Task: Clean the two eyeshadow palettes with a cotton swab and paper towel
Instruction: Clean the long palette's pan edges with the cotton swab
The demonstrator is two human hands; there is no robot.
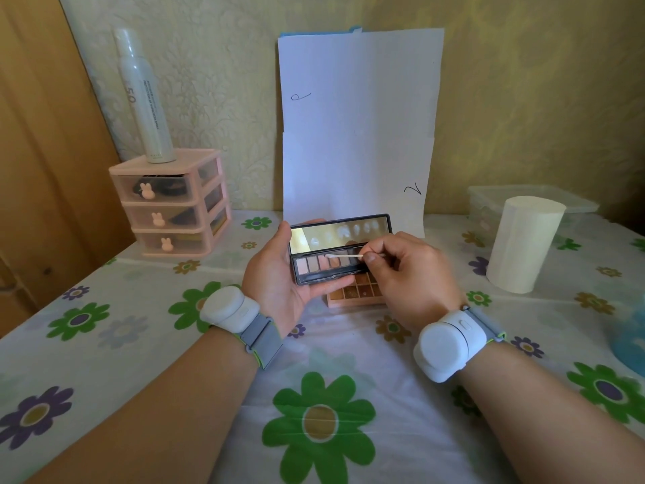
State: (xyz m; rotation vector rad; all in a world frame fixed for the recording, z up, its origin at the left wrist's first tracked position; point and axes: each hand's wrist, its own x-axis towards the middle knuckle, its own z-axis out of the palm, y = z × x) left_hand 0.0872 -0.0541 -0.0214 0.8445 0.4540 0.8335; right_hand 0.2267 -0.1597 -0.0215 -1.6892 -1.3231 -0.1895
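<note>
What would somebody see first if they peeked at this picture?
Right in the middle, the left hand holds an open black eyeshadow palette while the right hand pinches a cotton swab by its colour pans. A second palette lies on the flowery tablecloth just beneath them. A tall white paper towel roll stands at the right.

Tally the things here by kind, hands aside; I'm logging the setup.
Palettes: 2
Swab: 1
Towel roll: 1
Drawer unit: 1
Spray bottle: 1
Lidded box: 1
Paper sheets: 2
Total: 9
Blue blur at right edge: uncounted.
</note>
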